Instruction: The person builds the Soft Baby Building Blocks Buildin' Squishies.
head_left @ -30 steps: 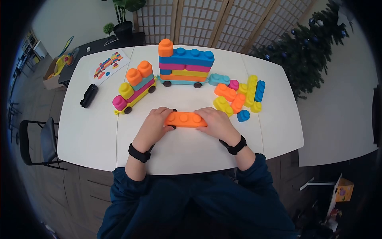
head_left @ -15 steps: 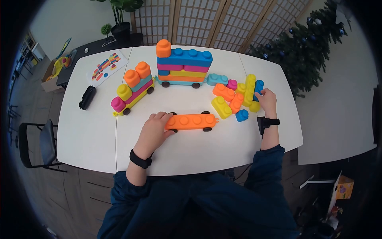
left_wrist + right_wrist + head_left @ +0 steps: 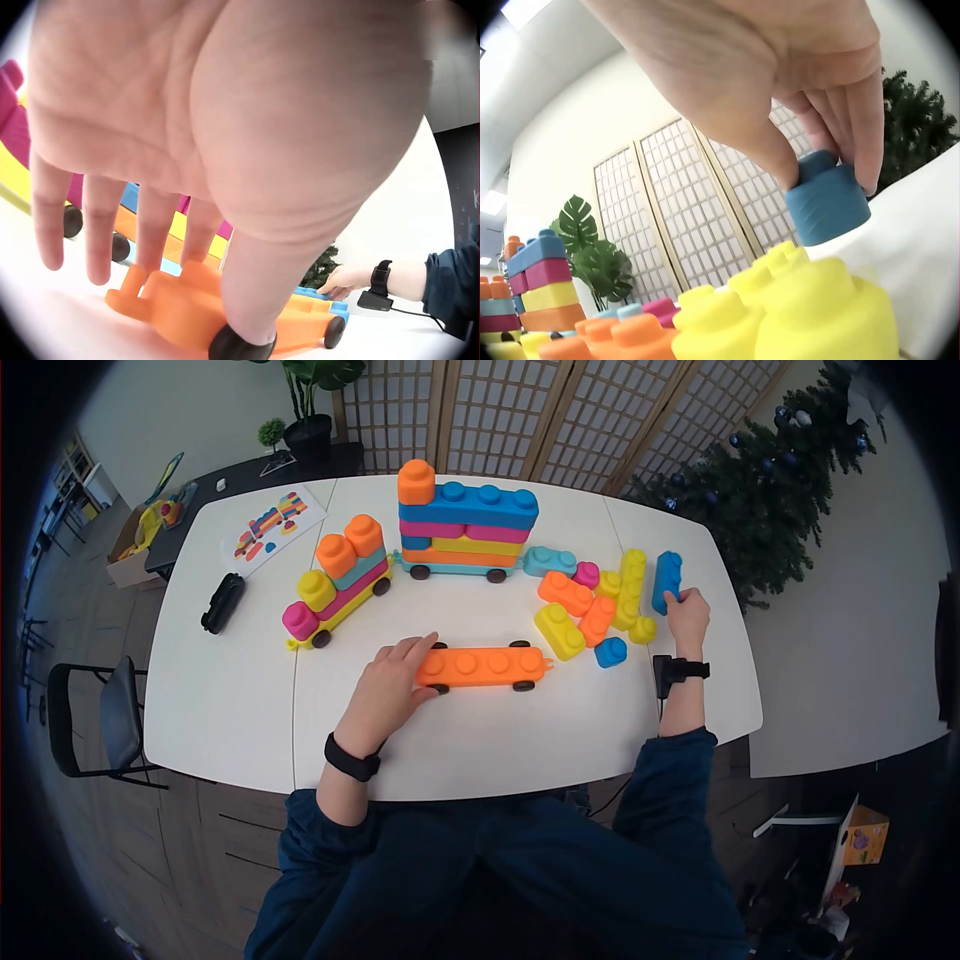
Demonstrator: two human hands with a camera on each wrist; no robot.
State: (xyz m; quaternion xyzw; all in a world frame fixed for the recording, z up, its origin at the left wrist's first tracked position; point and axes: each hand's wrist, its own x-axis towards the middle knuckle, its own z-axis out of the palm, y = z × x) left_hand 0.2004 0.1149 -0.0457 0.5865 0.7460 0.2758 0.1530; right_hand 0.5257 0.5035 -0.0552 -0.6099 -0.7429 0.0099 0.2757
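Observation:
My left hand [image 3: 383, 685] holds the left end of an orange wheeled base [image 3: 480, 667], thumb by the near wheel and fingers on the far side. The base has round studs on top, black wheels and a small hitch at its right end. Over at the right, my right hand [image 3: 688, 618] pinches one end of a long blue block [image 3: 666, 575] between thumb and fingers. In the right wrist view the blue block [image 3: 829, 206] appears end-on, beyond a group of yellow blocks [image 3: 825, 311]. Just left of it in the head view lies a long yellow block [image 3: 630, 585].
Loose orange blocks [image 3: 566, 593], another yellow block [image 3: 559, 632] and a small blue block [image 3: 611, 652] lie mid-right. Behind stand a tall stacked wagon [image 3: 468, 525] and a smaller one [image 3: 340, 585]. A picture sheet [image 3: 275, 525] and black case [image 3: 223, 603] lie left.
My right hand left the orange base, reached right to the long blue block and shifted it slightly right, apart from the yellow one. My left hand stays at the base's left end.

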